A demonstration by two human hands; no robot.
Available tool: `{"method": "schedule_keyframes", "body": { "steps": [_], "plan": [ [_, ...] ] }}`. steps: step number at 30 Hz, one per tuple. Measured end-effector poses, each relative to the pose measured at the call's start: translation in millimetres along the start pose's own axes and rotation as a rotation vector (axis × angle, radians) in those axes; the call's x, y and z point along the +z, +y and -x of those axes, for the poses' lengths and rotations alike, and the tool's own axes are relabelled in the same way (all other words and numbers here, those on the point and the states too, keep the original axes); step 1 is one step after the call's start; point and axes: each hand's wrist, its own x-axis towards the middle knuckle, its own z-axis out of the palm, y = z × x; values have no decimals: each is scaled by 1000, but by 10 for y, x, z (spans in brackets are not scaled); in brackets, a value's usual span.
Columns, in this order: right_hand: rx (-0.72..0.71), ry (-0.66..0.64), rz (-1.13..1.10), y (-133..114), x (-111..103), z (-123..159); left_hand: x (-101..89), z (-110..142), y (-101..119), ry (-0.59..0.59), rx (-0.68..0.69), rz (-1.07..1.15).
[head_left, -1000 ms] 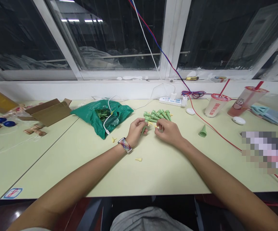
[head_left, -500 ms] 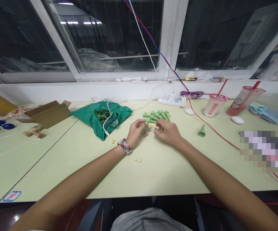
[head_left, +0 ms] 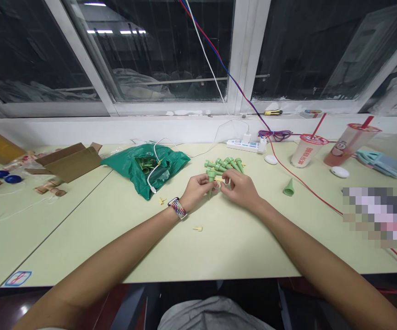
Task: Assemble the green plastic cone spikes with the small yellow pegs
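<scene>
Between the fingers of my left hand [head_left: 197, 191] is a green plastic spike [head_left: 211, 175], held upright with its capped end up and its tip pointing down. My right hand [head_left: 240, 189] is closed in a pinch on a small yellow plastic piece [head_left: 219, 180], close to the spike; whether the two touch I cannot tell. Just beyond my hands lies a row of green capped spikes [head_left: 232, 164]. One yellow piece [head_left: 197, 228] rests on the table nearer to me, and more yellow bits [head_left: 162, 200] are left of my wrist. A green cone [head_left: 289, 188] stands to the right.
A green plastic bag [head_left: 126, 166] holding green parts lies open at the left, beside a cardboard box [head_left: 71, 162]. At the back are a power strip [head_left: 244, 145] and two drink cups [head_left: 308, 151] [head_left: 349, 145]. A red cable [head_left: 308, 185] runs along the right side.
The green spike in my left hand has turned from slanted to upright, its capped end now showing above my fingers. My right hand stays pinched on the yellow piece, nearly in place.
</scene>
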Motion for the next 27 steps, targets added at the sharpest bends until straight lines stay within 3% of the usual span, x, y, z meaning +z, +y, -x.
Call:
{"method": "schedule_keyframes", "body": {
  "steps": [8, 20, 23, 27],
  "plan": [
    [-28, -12, -43, -9, -2, 7, -60, -14, -11, -77, 17, -48],
    [-14, -20, -73, -4, 1, 9, -57, -1, 24, -93, 12, -66],
    [47, -18, -191, 6, 3, -10, -59, 1, 23, -95, 13, -55],
    [232, -87, -391, 24, 28, -33, -63, 0, 10, -93, 7, -52]
  ]
}}
